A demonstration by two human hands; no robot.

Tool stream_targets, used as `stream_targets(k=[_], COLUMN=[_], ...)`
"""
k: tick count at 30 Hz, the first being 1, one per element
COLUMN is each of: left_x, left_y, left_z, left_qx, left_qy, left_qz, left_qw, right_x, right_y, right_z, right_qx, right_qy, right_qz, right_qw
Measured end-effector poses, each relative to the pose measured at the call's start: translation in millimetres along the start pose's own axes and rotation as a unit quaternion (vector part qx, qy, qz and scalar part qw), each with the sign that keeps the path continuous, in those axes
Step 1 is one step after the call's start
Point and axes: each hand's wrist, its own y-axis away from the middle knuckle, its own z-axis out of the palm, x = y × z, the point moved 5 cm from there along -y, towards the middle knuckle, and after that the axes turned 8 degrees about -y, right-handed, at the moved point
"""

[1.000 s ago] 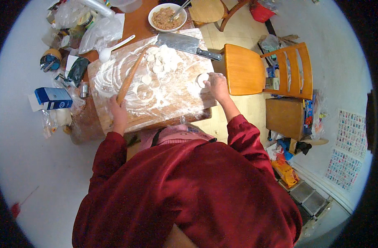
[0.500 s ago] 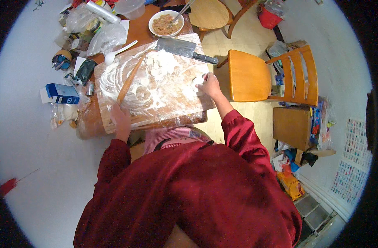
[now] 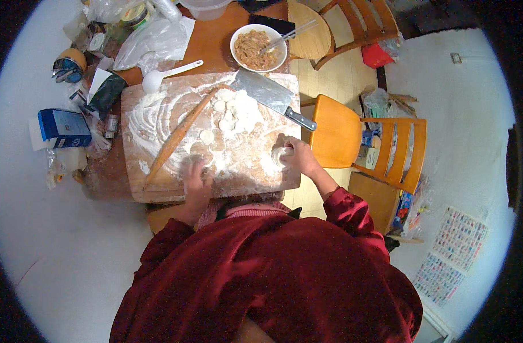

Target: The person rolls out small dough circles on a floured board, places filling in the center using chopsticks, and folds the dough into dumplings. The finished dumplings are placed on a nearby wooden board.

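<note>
Evidently the right hand [image 3: 300, 157] grips partly hidden dough [image 3: 278, 157], while the left hand [image 3: 197, 184], blurred, spreads loosely.

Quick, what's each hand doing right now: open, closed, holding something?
Left hand: looks open, motion-blurred, over the board; no clear grip on anything.
Right hand: closed, fingers on dough.

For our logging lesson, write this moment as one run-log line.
left hand: over floured board | right hand: holding dough piece | rolling pin: on board | cleaver: handle overhanging edge
</note>
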Motion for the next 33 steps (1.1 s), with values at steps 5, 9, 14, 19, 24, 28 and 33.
stream_targets(k=[5, 9, 14, 19, 24, 28, 33], left_x=[45.5, 82.3, 119.8, 151.6, 150.8, 144.9, 147.3], left_y=[-4.4, 0.3, 26.0, 52.8, 57.9, 63.0, 65.0], left_z=[55.9, 87.5, 116.3, 145.1, 162.1, 162.4, 161.7], left_qx=[-0.186, -0.195, -0.133, -0.042, 0.076, 0.107, 0.136], left_qy=[0.169, 0.255, 0.195, 0.241, 0.282, 0.251, 0.330], left_qz=[-0.012, -0.037, -0.117, -0.223, -0.264, -0.239, -0.195], left_qw=[0.968, 0.946, 0.965, 0.944, 0.919, 0.932, 0.913], right_x=[-10.3, -20.5, -27.4, -19.6, -16.3, -24.1, -35.9], right_y=[-32.0, -50.0, -61.2, -71.5, -86.3, -87.0, -85.4], right_z=[-9.4, -12.5, -11.0, -11.5, -2.7, -1.4, -6.0], right_qx=[-0.017, -0.019, -0.064, -0.115, -0.138, -0.130, -0.156], right_qy=[-0.014, -0.071, -0.039, 0.006, 0.032, 0.007, 0.019], right_qz=[-0.005, -0.094, -0.234, -0.277, -0.256, -0.323, -0.344], right_qw=[1.000, 0.993, 0.969, 0.954, 0.956, 0.937, 0.926])
